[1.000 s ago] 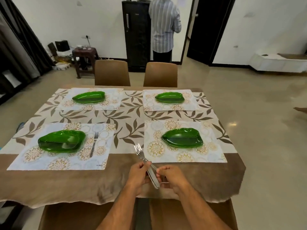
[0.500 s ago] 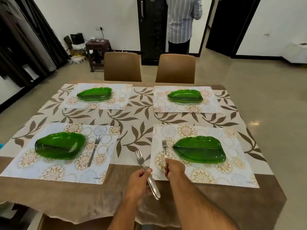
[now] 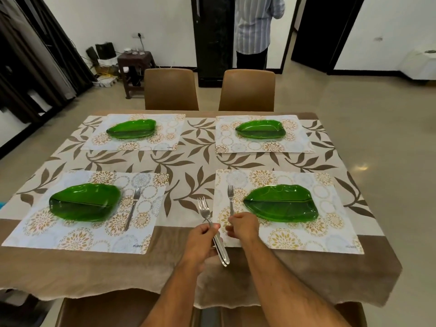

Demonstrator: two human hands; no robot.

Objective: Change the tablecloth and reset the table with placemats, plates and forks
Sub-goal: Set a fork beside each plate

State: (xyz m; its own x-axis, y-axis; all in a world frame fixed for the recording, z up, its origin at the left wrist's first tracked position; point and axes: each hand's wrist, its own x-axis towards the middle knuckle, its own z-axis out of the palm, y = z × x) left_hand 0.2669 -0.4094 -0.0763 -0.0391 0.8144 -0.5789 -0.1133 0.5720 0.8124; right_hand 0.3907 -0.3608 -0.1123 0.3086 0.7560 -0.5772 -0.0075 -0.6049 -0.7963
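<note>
Head view: my left grip [image 3: 202, 234] holds spare forks [image 3: 213, 228] for the twelve-o'clock placemats; my right grip [image 3: 243, 224], fingers curled, rests on the laid fork [image 3: 230, 200].

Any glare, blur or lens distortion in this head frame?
Head view: wide-angle bowing bends the tablecloth edges and doorways; a ceiling-light glint sits on the floor; green plates show soft sheen; the forks in the left hand stay sharp.

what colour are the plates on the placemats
Glossy translucent green, shaped like leaves, as on the near right plate. The head view, the only one, shows it clearly.
</note>
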